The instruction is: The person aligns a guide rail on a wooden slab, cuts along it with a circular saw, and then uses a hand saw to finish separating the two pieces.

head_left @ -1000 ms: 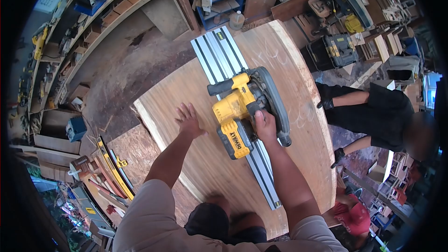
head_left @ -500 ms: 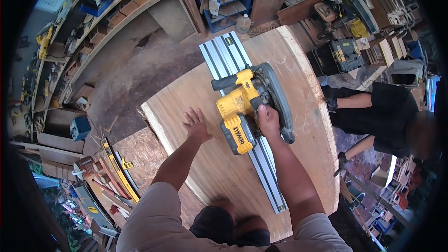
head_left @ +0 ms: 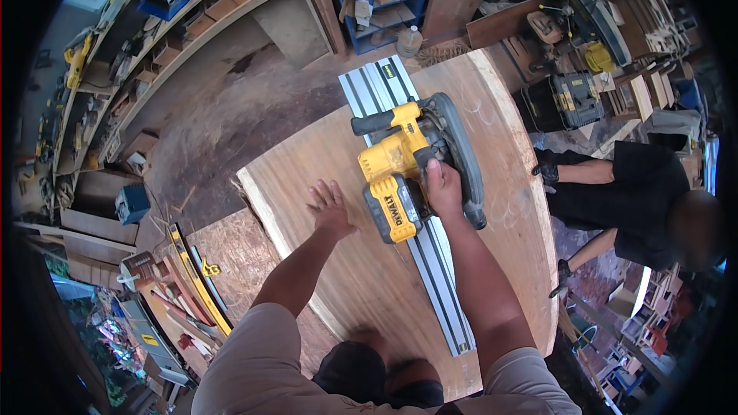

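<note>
My right hand [head_left: 443, 188] is closed around the rear handle of a yellow and black DeWalt track saw [head_left: 387, 155]. The saw sits on a silver guide rail [head_left: 440, 280] with dark strips, which runs lengthwise over a wide wooden slab [head_left: 346, 280]. To the left of the saw, my left hand [head_left: 329, 207] lies flat on the slab with its fingers spread, apart from the rail. The saw covers the middle of the rail, and its blade is hidden.
A co-worker in dark clothes [head_left: 607, 196] is at the slab's right edge, one hand [head_left: 547, 173] close to it. A yellow level [head_left: 196, 273] lies at lower left. Shelves of tools [head_left: 165, 50] line the left wall; a black toolbox [head_left: 565, 100] stands at upper right.
The saw has slid a little way forward along the rail, with my right hand on its handle. My left hand stays flat on the slab. The whole view has shifted slightly.
</note>
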A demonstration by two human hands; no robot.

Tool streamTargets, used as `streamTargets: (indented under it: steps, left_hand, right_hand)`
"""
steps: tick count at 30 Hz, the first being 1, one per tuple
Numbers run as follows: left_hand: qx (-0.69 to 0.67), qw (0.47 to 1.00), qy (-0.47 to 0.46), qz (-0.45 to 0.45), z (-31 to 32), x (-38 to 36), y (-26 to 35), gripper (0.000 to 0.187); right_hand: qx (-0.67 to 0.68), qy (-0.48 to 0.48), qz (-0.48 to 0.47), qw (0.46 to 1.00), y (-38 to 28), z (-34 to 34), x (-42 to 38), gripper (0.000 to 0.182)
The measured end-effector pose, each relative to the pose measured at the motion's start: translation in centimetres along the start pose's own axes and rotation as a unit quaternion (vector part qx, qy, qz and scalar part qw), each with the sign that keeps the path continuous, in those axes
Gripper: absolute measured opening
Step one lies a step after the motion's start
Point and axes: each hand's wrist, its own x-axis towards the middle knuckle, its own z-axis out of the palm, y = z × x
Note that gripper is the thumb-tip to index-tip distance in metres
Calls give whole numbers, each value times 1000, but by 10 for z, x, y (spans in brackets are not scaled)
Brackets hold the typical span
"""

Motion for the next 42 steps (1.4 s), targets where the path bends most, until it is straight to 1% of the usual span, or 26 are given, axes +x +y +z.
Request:
streamTargets:
  steps: [9,14,17,21,26,42]
  left_hand:
    - [13,1000,3,-6,18,2,6,146]
    - [15,1000,-1,-3,24,-3,8,146]
    - [15,1000,-1,-2,34,-2,13,146]
    - [16,1000,1,-4,37,-7,14,145]
    - [15,1000,9,-2,49,-5,15,146]
    - [20,1000,13,10,66,-11,18,146]
  right_hand:
    - [21,1,7,1000,11,6,5,57]
    - [10,-10,11,1000,11,5,7,57]
    - [16,-6,25,1000,32,14,12,59]
    - [-7,-2,34,999,17,9,9,61]
    - [1,-3,35,999,27,14,14,61]
    - [-4,-4,40,999,28,17,18,66]
